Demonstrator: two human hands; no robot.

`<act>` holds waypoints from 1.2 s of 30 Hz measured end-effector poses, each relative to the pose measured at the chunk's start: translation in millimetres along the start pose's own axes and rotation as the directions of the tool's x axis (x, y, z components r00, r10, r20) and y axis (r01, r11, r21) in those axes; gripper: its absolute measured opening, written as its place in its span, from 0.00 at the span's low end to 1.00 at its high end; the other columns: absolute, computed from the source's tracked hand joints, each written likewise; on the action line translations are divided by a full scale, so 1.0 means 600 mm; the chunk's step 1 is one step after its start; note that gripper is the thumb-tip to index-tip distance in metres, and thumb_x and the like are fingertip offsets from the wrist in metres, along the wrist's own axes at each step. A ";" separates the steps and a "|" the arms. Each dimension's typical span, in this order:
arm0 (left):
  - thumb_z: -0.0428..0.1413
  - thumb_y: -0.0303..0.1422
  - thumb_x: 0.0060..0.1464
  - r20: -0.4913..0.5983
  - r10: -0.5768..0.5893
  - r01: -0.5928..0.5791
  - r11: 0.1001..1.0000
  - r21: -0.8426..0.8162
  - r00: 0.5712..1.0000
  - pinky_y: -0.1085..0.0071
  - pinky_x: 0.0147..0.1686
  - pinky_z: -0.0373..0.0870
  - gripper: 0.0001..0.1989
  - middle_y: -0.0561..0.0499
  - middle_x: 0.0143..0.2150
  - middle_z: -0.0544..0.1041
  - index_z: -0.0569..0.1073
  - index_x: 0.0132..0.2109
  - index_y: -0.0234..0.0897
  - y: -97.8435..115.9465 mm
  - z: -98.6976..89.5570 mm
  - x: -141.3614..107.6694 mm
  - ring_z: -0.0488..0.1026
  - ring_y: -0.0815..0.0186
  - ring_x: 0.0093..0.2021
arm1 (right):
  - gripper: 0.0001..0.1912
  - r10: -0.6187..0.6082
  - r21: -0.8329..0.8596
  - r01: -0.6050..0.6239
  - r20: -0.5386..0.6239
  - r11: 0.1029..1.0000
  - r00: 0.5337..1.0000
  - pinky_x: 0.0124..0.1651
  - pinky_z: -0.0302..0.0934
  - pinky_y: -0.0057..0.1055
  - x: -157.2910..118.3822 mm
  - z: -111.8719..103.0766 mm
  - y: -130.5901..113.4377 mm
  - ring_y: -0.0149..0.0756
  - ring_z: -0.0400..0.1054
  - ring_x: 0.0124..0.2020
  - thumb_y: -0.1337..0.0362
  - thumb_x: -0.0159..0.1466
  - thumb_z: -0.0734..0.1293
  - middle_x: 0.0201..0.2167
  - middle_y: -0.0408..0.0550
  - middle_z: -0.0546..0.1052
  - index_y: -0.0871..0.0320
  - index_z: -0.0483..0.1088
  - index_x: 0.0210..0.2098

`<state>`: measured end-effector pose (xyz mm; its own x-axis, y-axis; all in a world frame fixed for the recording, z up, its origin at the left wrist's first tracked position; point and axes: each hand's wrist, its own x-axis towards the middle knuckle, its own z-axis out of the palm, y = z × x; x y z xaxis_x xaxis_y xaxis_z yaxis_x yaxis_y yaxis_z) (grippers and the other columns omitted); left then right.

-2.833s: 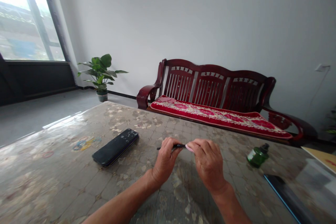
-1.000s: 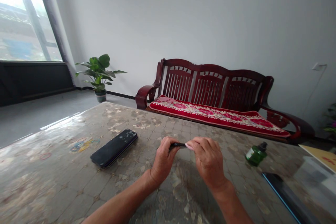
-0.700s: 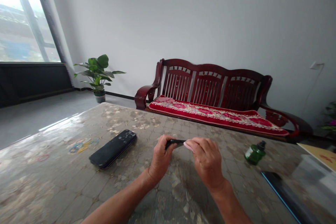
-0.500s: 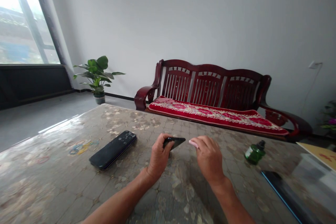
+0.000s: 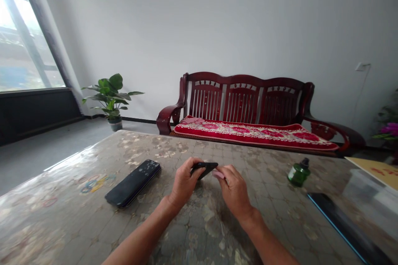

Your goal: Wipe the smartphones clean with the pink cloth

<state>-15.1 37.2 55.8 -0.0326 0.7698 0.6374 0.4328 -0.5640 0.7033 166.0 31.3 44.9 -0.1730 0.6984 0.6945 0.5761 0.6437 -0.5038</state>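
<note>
Above the middle of the table, my left hand (image 5: 185, 178) grips a thin black phone (image 5: 204, 169), tilted and seen nearly edge-on. The fingers of my right hand (image 5: 234, 188) are closed in a pinch on a small pale pink piece (image 5: 218, 174); its material is hard to make out. That piece is close to the phone's right end; whether they touch I cannot tell. Left of my left hand, a thick black oblong case (image 5: 133, 184) lies flat on the patterned tablecloth (image 5: 186, 232).
Coloured rubber bands (image 5: 93, 185) lie at the left. Toward the right are a green pump bottle (image 5: 299, 173), a dark slab with a blue edge (image 5: 345, 225) and a clear plastic box (image 5: 357, 184) under a yellowish sheet (image 5: 377, 169). A wooden bench (image 5: 242, 99) stands beyond the table.
My right hand has moved left with the pink piece, up to the phone's right end. The left hand keeps its hold on the phone. The whole view has shifted slightly.
</note>
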 end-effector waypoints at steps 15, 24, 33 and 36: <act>0.52 0.29 0.65 0.556 0.139 -0.426 0.796 0.429 0.820 0.71 0.39 0.65 0.05 0.53 0.40 0.75 0.70 0.47 0.41 0.058 -0.039 0.063 0.73 0.64 0.39 | 0.09 0.094 0.058 -0.093 -0.024 0.994 0.995 0.41 0.60 0.29 -0.005 0.007 0.004 0.37 0.68 0.38 0.62 0.68 0.61 0.34 0.45 0.74 0.54 0.73 0.36; 0.59 0.34 0.61 0.529 0.190 -0.520 0.615 0.593 0.827 0.65 0.37 0.62 0.06 0.50 0.34 0.76 0.71 0.38 0.38 0.064 -0.016 0.067 0.71 0.59 0.37 | 0.11 -0.040 -0.135 0.029 -0.082 0.990 0.996 0.40 0.58 0.31 0.012 -0.021 0.006 0.37 0.67 0.37 0.62 0.71 0.58 0.33 0.46 0.74 0.55 0.71 0.38; 0.57 0.35 0.61 0.443 0.199 -0.448 0.685 0.575 0.874 0.68 0.34 0.61 0.06 0.52 0.31 0.74 0.70 0.36 0.40 0.064 -0.015 0.033 0.71 0.61 0.33 | 0.12 -0.198 -0.362 0.192 0.022 0.912 0.980 0.40 0.56 0.35 0.019 -0.039 -0.010 0.40 0.66 0.38 0.62 0.72 0.58 0.34 0.49 0.74 0.56 0.72 0.42; 0.54 0.34 0.64 0.439 0.182 -0.439 0.667 0.602 0.880 0.68 0.33 0.61 0.06 0.52 0.32 0.75 0.69 0.37 0.40 0.053 -0.024 0.006 0.72 0.61 0.32 | 0.10 -0.236 -0.380 0.239 0.056 0.893 0.970 0.40 0.56 0.36 0.015 -0.032 -0.024 0.40 0.66 0.37 0.63 0.71 0.60 0.35 0.49 0.74 0.56 0.72 0.44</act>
<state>-14.4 17.5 85.0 0.4459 0.7057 0.5506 0.8455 -0.5340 -0.0004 171.3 22.3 68.7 -0.3488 0.5431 0.7638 0.7768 0.6235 -0.0886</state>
